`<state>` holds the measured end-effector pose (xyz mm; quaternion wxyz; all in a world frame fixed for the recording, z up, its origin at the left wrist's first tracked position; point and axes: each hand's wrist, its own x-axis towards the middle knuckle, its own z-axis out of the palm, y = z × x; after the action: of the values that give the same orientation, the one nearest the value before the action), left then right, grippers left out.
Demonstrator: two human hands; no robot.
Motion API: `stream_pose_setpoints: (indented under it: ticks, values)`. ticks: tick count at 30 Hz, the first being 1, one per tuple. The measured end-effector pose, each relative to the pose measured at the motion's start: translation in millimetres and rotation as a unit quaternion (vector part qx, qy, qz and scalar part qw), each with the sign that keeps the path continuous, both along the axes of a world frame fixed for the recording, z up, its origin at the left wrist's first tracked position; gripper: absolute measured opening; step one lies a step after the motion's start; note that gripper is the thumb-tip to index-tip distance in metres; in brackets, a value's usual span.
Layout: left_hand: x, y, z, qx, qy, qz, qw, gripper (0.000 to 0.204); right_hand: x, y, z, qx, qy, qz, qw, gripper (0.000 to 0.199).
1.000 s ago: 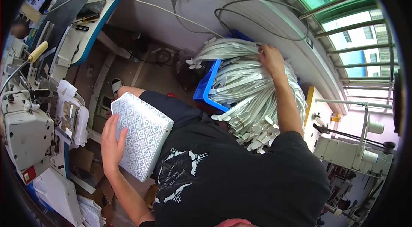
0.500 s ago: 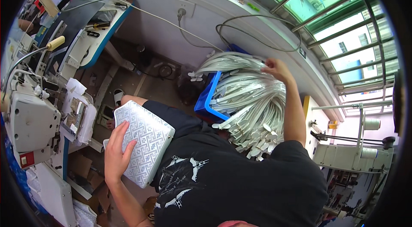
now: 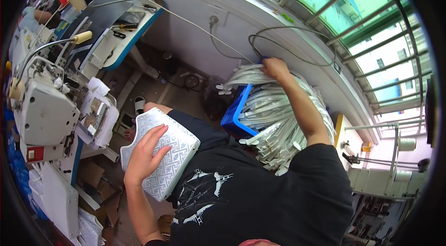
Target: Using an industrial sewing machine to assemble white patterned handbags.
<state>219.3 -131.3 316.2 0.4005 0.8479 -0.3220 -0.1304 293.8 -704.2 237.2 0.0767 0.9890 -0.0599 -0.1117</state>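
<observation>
My left hand (image 3: 145, 153) lies flat, fingers spread, on a patterned white pad (image 3: 160, 153) resting on my lap. Farther off, my right hand (image 3: 275, 67) is curled into white strips (image 3: 278, 120) heaped over a blue bin (image 3: 236, 115)

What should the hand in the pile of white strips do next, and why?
Probably close the right hand on one or a few of the white strips and lift them out. It lies on top of the pile heaped over the blue bin, while the left hand lies flat on the patterned white pad on the lap.
</observation>
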Motion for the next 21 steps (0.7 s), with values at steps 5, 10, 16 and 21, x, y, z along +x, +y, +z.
stream_pose_setpoints:
  ticks: [5,10,16,21]
  values:
    - [-11.6,28.2,9.2,0.002,0.033,0.097,0.995,0.057,8.8,47.0,93.6,0.031,-0.250,0.265,0.931,0.017]
    - [20.8,-62.7,46.8,-0.124,-0.119,0.101,0.980,0.083,-11.3,195.8,226.5,0.266,-0.150,0.347,0.887,0.020]
    - [-5.6,-71.5,58.1,-0.210,0.078,0.209,0.952,0.059,54.3,228.1,278.7,0.198,-0.333,0.478,0.788,0.018]
    - [-80.9,51.7,32.1,0.099,-0.058,0.229,0.967,0.032,101.4,222.9,178.4,0.075,-0.268,0.356,0.892,0.016]
